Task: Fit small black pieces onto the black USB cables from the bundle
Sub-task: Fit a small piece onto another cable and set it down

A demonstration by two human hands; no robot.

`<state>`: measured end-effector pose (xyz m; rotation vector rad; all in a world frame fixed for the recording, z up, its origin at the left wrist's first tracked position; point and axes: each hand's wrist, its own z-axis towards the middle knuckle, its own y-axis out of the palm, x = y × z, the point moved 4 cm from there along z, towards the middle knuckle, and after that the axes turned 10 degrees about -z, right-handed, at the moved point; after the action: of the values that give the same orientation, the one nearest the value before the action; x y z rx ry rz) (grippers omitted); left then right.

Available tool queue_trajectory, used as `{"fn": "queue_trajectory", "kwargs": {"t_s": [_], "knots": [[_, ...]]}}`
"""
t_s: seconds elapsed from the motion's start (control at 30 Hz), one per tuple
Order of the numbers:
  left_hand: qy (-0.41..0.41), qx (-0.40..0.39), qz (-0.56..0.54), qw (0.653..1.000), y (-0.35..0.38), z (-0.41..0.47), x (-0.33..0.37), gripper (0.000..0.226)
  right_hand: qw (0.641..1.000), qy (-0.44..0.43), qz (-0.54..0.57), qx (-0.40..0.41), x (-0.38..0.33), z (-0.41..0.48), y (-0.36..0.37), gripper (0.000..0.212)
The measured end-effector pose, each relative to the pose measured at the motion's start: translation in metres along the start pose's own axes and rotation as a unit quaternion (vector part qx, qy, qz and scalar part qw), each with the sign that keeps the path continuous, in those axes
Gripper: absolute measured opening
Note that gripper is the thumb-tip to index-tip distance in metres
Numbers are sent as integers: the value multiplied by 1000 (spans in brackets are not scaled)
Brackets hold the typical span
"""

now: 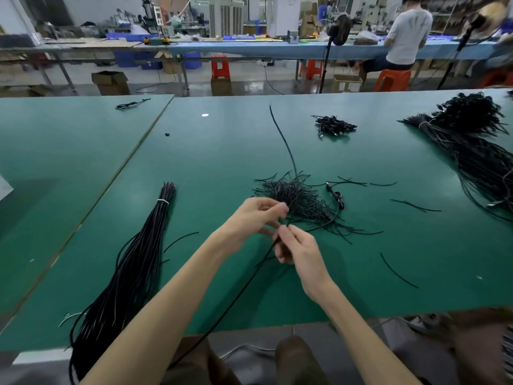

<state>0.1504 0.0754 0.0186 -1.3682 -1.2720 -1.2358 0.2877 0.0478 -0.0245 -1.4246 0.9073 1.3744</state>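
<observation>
Fitting step: my right hand (297, 250) pinches one cable (249, 274); my left hand (259, 216) curls at the pieces (291, 194), hold unclear; threading should follow.

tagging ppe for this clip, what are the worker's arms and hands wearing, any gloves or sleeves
Nothing shows on them. The left hand and right hand are ungloved, with no rings visible. The forearms are bare, with no sleeve, watch or wrist strap anywhere up to the frame's lower edge.
</observation>
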Motion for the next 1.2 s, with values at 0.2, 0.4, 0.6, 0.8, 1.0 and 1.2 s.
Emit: {"fn": "queue_trajectory", "kwargs": {"t_s": [0.2,0.4,0.6,0.8,1.0,1.2], "knots": [[-135,-295,27,946,-21,-46,-28,37,989,32,114,83,4,1,-13,34],[-113,-422,-7,900,-21,-75,-30,16,988,42,119,89,3,0,-11,34],[9,-170,-301,938,-31,-44,-15,13,990,37,100,91,3,1,-12,32],[7,70,-533,843,-35,-14,-24,13,999,-26,-27,-10,-3,-2,4,25],[28,121,-592,797,-33,-4,-45,12,984,-55,-137,-96,-3,-2,18,32],[61,118,-591,796,-49,-2,-50,18,993,-36,-83,-80,-4,-4,9,17]]}}
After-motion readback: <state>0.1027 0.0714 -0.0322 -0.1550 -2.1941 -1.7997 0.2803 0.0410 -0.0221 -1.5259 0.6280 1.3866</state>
